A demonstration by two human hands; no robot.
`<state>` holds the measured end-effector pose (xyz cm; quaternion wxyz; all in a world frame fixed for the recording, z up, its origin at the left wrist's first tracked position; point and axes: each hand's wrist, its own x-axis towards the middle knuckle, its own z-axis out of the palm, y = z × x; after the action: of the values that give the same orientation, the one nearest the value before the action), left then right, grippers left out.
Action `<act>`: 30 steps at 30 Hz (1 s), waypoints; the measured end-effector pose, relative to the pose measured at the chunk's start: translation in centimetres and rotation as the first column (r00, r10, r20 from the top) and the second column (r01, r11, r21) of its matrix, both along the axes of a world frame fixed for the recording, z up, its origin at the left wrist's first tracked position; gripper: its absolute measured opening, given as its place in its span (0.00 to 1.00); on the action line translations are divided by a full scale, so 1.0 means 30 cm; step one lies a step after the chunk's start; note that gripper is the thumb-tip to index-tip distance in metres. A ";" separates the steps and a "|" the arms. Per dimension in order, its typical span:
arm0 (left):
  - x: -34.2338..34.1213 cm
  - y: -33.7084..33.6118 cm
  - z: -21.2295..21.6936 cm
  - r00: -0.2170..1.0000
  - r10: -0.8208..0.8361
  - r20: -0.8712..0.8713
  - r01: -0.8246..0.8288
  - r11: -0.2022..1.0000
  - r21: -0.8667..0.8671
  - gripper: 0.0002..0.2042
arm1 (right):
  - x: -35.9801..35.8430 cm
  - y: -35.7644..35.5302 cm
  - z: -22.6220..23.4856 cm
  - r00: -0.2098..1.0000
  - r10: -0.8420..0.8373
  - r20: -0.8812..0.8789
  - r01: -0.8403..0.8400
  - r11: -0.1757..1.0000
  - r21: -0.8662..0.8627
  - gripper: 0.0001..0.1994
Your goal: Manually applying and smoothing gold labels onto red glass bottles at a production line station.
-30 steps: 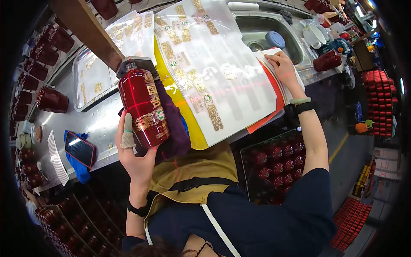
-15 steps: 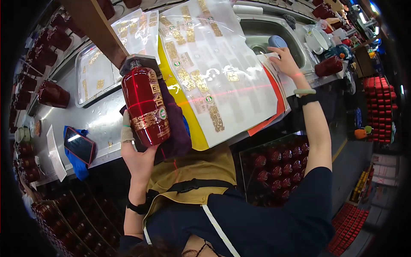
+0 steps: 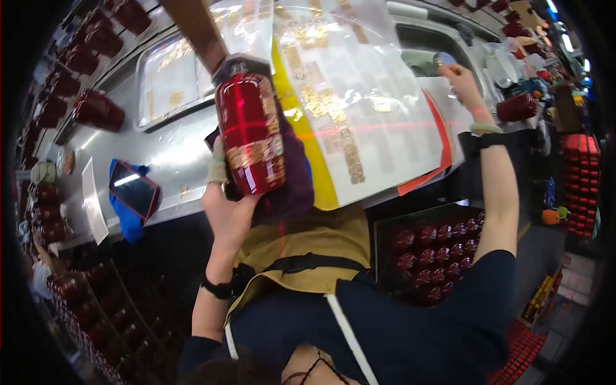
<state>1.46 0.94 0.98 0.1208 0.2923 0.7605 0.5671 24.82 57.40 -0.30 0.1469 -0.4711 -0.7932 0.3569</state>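
Red bottle [image 3: 251, 135]: glossy, dark red with a gold label band, held up over the near edge of the surface, cap end pointing away from the person.
Left hand [image 3: 228, 208]: closed around the lower end of the red bottle, thumb and fingers wrapped on it; a pale covering shows on one finger.
Purple cloth [image 3: 292, 186]: bunched behind and under the bottle, against the same hand.
Right hand [image 3: 459, 80]: stretched far out over the surface, fingers lightly curled at the far corner of the sticker sheet; whether it pinches anything cannot be told. A light band and a dark strap sit on its wrist.
Sticker sheet [image 3: 359, 96]: large, glossy and see-through with rows of gold labels, lying on yellow and red-edged backing.
Surface [image 3: 173, 154]: grey metal, wet-looking.
Tray [image 3: 170, 77]: shallow clear one with more gold labels, left of the bottle.
Phone [image 3: 133, 189]: dark screen, red case, lying on a blue cloth near the left edge.
Crate [image 3: 433, 256]: below the surface on the right, filled with dark red bottles.
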 end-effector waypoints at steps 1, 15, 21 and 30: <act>0.000 0.000 -0.001 0.998 0.012 -0.058 -0.012 1.000 -0.006 0.46 | 0.001 0.011 0.021 0.993 -0.075 -0.086 0.068 0.994 -0.089 0.16; -0.001 -0.002 -0.027 0.964 -0.009 -0.265 0.008 1.000 -0.005 0.50 | -0.208 -1.086 0.309 0.887 0.459 -0.046 -0.397 0.810 0.431 0.03; 0.031 -0.033 -0.029 0.987 -0.016 -0.160 0.018 1.000 0.011 0.44 | -0.338 -1.363 0.298 0.725 0.625 -0.289 -0.606 0.779 0.164 0.05; 0.068 -0.069 0.006 0.950 -0.118 0.289 0.013 0.941 0.339 0.30 | -0.382 -1.411 0.247 0.756 0.582 -0.300 -0.607 0.795 0.013 0.05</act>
<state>3.51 -1.14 1.16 0.2047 0.2427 0.6155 0.7214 13.37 15.06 7.11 0.1199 -0.1431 -0.8555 0.4830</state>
